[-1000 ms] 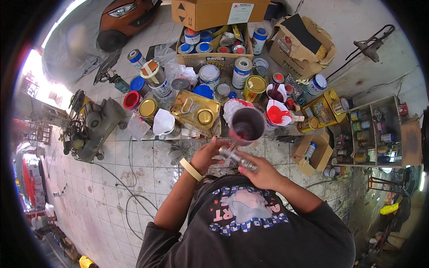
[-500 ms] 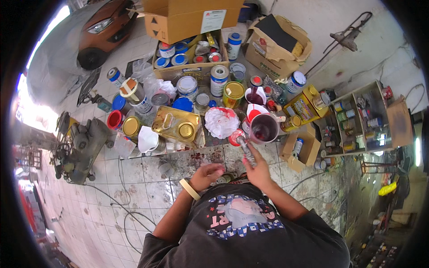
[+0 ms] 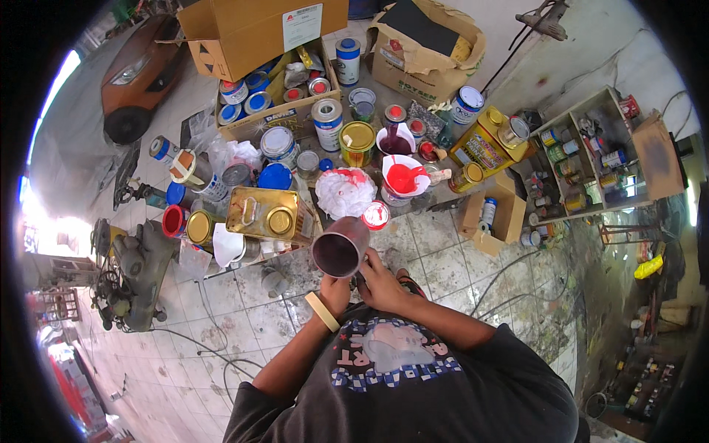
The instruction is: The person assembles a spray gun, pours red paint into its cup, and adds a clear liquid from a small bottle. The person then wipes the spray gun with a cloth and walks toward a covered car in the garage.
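Close in front of my body I hold what looks like a spray gun (image 3: 357, 238), its deep, open-topped cup tilted so the dark reddish inside shows. My left hand (image 3: 337, 294) is closed at the cup's lower end, its fingers partly hidden behind it. My right hand (image 3: 382, 286) is wrapped around the gun below the cup, and the handle is mostly covered. Just beyond the cup, on the low table, are a red-smeared round lid (image 3: 375, 215), a crumpled white cloth with red stains (image 3: 346, 193) and a paper-lined container of bright red paint (image 3: 403, 178).
A gold rectangular tin (image 3: 255, 210) lies at the table's near left. Several paint cans surround a cardboard box of cans (image 3: 281, 122). A yellow tin (image 3: 480, 139) stands right, with a small carton (image 3: 493, 214) on the floor. A compressor (image 3: 136, 273) and hose are left; shelves (image 3: 591, 162) right.
The spray gun has come left and closer to my body in my right hand. My left hand, apart before, has joined it there. The view has shifted slightly.
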Demonstrator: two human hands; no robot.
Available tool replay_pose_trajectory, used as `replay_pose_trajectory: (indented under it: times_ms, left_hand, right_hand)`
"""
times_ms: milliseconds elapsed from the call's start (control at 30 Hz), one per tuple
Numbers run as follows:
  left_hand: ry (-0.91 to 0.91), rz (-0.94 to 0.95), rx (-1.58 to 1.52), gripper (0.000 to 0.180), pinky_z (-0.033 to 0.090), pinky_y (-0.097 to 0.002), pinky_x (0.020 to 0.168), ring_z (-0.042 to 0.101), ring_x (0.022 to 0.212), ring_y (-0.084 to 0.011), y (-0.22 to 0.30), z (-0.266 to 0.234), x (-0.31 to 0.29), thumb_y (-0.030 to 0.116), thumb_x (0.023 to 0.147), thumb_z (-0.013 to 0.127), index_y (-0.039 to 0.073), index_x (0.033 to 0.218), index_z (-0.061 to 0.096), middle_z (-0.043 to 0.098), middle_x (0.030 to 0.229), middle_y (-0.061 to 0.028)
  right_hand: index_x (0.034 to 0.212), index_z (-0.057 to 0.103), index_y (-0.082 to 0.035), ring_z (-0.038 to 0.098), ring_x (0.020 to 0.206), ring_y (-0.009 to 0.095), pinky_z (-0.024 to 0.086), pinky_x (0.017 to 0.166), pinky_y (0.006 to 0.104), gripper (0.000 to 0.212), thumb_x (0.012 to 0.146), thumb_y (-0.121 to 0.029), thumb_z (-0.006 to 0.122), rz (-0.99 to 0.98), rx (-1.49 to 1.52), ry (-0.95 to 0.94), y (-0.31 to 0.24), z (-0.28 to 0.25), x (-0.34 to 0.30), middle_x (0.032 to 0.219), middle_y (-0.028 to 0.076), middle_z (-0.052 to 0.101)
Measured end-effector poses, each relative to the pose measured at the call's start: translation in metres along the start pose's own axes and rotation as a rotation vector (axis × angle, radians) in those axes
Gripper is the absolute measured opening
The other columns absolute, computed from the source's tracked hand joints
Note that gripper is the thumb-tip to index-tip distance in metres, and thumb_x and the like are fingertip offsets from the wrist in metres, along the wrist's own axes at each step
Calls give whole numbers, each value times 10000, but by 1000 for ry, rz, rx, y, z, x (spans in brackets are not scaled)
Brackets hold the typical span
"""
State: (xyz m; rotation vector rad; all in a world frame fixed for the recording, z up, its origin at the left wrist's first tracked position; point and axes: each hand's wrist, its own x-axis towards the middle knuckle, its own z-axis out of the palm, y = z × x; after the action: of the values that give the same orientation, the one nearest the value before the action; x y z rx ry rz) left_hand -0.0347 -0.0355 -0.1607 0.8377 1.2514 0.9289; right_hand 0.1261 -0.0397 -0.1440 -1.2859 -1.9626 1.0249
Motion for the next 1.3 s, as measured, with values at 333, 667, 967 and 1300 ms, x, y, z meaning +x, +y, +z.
replay_pose_trajectory:
  times_ms: [333,667,967,1300]
  left_hand:
    - [-31,-95,63,212,595,-326,707,708,880,-170,18,-10,-2,103,1018,514,47,1167,654,732,981,-100]
    - [-119,641,554,521,512,-347,1020,592,1230,-224,118,-65,-35,94,915,662,13,1406,508,619,1338,-148]
    - [148,319,144,494,587,-400,943,642,1175,-282,189,-161,-103,106,939,637,-44,1387,490,630,1311,-198]
    - [-11,309,-224,600,521,-436,1041,614,1214,-293,187,-127,-59,248,955,652,-11,1449,431,580,1378,-186]
  right_hand:
    - [1409,527,-105,683,1008,327,564,842,400,595,858,-149,746,277,112,-175,28,-31,-26,1357,211,508]
    - [1256,657,-65,707,844,204,570,756,337,398,880,-170,739,303,186,-32,53,-13,-11,1116,136,696]
    - [1219,665,-38,710,867,209,559,766,333,357,884,-149,721,102,102,180,-12,-49,145,1080,127,718]
    - [1148,699,-33,702,817,228,556,747,349,300,871,-148,717,-52,-47,99,11,-150,295,1017,148,720]
